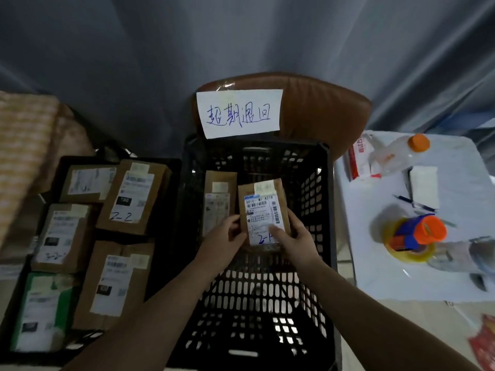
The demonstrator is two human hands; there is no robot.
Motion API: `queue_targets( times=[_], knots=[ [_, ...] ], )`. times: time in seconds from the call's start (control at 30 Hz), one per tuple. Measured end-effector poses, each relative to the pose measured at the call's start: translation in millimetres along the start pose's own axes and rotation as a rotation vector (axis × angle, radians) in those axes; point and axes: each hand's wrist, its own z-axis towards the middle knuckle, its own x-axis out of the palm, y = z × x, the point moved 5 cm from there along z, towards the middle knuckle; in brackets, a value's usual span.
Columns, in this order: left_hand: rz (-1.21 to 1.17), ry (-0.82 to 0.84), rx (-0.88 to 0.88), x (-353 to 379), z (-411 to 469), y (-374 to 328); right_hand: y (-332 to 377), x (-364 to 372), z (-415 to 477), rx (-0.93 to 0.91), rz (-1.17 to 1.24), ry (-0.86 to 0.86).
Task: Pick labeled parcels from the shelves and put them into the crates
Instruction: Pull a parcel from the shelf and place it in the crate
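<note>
both hands, left hand (223, 236) and right hand (296, 236), grip a flat cardboard parcel (263, 214) over the black lattice crate (316, 188).

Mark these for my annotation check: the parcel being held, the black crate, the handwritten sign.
parcel (263, 210), head view, on its shipping label
black crate (313, 188), head view, right wall
handwritten sign (239, 112), head view, paper centre

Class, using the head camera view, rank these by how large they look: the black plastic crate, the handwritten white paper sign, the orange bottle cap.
1. Black plastic crate, clearly largest.
2. Handwritten white paper sign.
3. Orange bottle cap, smallest.
The crate is also nearest the camera.
</note>
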Motion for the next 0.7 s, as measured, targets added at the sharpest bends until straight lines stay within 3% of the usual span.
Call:
queue_targets(
  times=[0.2, 0.3, 0.4, 0.53, 0.7],
  knots=[
    [0.187, -0.035, 0.071, 16, 84, 23, -19, 10, 108, -0.008, -0.14, -0.138],
    [0.496, -0.044, 0.095, 14, 111, 37, -22, 6, 130, -0.076, -0.291, -0.175],
    [0.721, -0.017, 0.06, 10, 132, 49, -31, -3, 139, -0.103, -0.213, -0.186],
    [0.727, 0.063, 0.027, 11, 153, 66, -43, 5, 157, -0.094, -0.15, -0.133],
    [0.652, -0.025, 0.092, 6, 154, 79, -62, 23, 176, -0.096, -0.195, -0.137]
  ],
)
